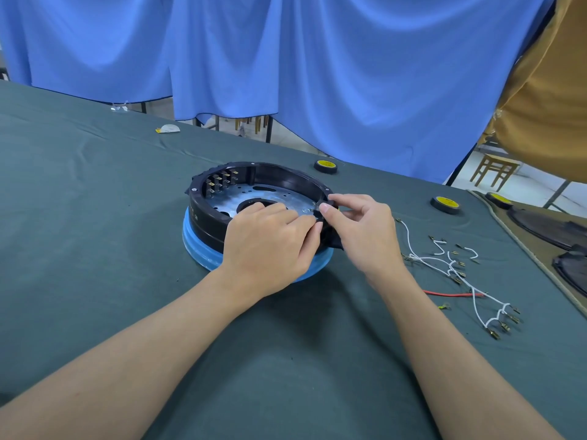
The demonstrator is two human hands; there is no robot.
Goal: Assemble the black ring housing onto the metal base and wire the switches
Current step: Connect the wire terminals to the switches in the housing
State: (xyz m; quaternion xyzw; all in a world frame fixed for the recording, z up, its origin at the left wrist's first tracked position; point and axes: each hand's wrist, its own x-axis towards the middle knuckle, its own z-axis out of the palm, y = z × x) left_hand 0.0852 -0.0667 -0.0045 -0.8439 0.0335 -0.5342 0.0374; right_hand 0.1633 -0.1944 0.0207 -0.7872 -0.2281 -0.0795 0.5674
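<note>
Green-clothed table [95, 217] before blue curtains [317, 58]: a black ring housing [203, 217] being fitted.
Thumb and forefinger of the right hand [365, 230] pinch its near rim, over the metal base [235, 198]; the left hand [266, 246] curls its fingers alongside, grip hidden. Uneven pressure could seat it crooked.

1 view only: a head-worn wide-angle camera looks forward and down, close over the table [95, 249]; black ring housing [203, 217] at 12 o'clock.
</note>
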